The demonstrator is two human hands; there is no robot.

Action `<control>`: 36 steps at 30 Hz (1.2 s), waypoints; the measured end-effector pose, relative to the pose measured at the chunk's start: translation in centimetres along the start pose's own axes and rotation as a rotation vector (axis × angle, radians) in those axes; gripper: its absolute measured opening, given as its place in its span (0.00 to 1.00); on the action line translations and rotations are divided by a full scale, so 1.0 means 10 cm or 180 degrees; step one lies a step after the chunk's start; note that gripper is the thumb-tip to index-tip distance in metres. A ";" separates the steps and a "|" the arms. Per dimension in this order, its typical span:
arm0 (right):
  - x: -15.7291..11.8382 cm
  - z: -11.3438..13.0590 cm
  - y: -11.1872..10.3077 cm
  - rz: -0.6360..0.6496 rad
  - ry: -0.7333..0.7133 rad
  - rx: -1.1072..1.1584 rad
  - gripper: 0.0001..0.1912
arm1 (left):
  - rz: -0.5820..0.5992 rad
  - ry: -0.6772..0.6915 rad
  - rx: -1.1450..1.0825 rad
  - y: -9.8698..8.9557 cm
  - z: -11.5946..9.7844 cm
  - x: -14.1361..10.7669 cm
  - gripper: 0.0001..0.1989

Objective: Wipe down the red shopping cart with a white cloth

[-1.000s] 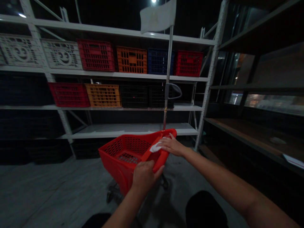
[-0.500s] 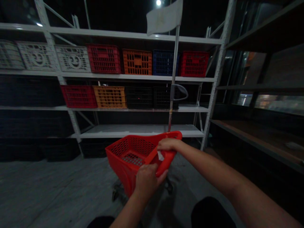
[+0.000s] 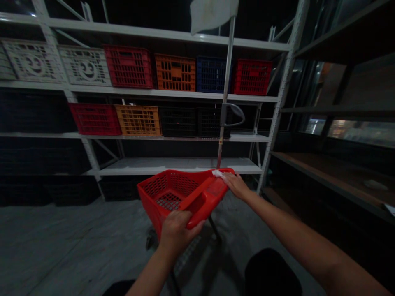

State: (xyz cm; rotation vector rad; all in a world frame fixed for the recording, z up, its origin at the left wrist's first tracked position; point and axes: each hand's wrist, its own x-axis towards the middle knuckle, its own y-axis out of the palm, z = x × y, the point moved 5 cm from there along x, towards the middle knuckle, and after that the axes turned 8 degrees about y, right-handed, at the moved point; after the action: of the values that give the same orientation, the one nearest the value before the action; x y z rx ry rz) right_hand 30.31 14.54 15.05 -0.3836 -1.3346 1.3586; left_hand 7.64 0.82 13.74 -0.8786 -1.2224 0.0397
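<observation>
In front of me stands a red plastic shopping cart (image 3: 150, 204) with perforated walls, on dark legs with wheels. My left hand (image 3: 177, 229) is wrapped round the near left end of its handlebar (image 3: 197, 213). At the far right end of the handlebar, my right hand (image 3: 236, 185) presses a white tissue (image 3: 217, 174) against the red plastic. The fingers of that hand lie over the tissue and partly hide it. From the cart's far right corner rises a metal pole (image 3: 229, 61) with a grey loop grip (image 3: 233, 114) and a white flag (image 3: 213, 16).
Behind the cart, a white metal rack (image 3: 173, 94) carries crates: white, a red crate (image 3: 128, 68), an orange crate (image 3: 175, 73), a blue crate (image 3: 211, 74) and black ones. Dark brown shelves (image 3: 333, 172) stand close on the right. The floor (image 3: 61, 242) is grey concrete.
My right hand has slid away along the handlebar to its far right end, taking the tissue with it. My left hand keeps its hold. The view has tilted slightly down.
</observation>
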 end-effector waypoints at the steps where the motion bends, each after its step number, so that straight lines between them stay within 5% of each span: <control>1: 0.02 -0.06 0.05 -0.0198 0.0333 0.0081 0.22 | -0.0020 0.0011 0.0021 0.00 0.01 0.00 0.18; 4: -0.11 0.05 0.23 -0.1047 0.1000 0.0588 0.25 | -0.0082 0.0019 0.0045 0.03 0.03 -0.02 0.18; 7: -0.45 0.54 0.49 -0.1854 0.0975 0.1072 0.26 | -0.0107 0.0050 0.0045 0.06 0.05 -0.02 0.18; 9: -0.71 0.90 0.68 -0.1997 0.0909 0.1212 0.27 | -0.0109 0.0088 0.0041 0.07 0.06 -0.02 0.18; 12: -0.93 1.26 0.86 -0.1844 0.0770 0.1139 0.27 | -0.0089 0.0161 -0.0104 0.04 0.11 -0.03 0.17; 14: -0.92 1.27 0.85 -0.1766 0.0724 0.0971 0.27 | -0.0090 0.0212 -0.0300 -0.01 0.15 -0.05 0.16; 19: -0.50 0.65 0.40 -0.1603 0.0984 0.0475 0.23 | 0.0015 0.0157 -0.0657 -0.11 0.37 -0.17 0.13; 22: -0.18 0.28 0.12 -0.1011 0.0741 -0.0030 0.20 | 0.0139 0.0017 -0.0697 -0.16 0.57 -0.24 0.14; 25: 0.04 0.16 -0.02 -0.0266 0.0229 -0.0500 0.21 | 0.0485 -0.0077 -0.0716 -0.24 0.71 -0.25 0.16; 28: 0.17 0.29 -0.01 0.0391 -0.0147 -0.0644 0.28 | 0.1105 -0.0180 -0.0340 -0.35 0.69 -0.16 0.19; 31: 0.22 0.54 0.10 0.0773 -0.0353 -0.0736 0.34 | 0.1279 -0.0378 0.0456 -0.47 0.51 0.00 0.20; 36: 0.11 0.86 0.20 0.0644 -0.0454 -0.0948 0.35 | 0.1626 -0.0971 0.1005 -0.36 0.33 0.14 0.30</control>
State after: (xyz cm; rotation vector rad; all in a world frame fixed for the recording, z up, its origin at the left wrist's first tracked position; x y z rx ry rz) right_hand 21.91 11.92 16.45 -0.6472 -1.6597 1.3739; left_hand 3.93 0.93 17.24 -0.9041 -1.1986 0.7811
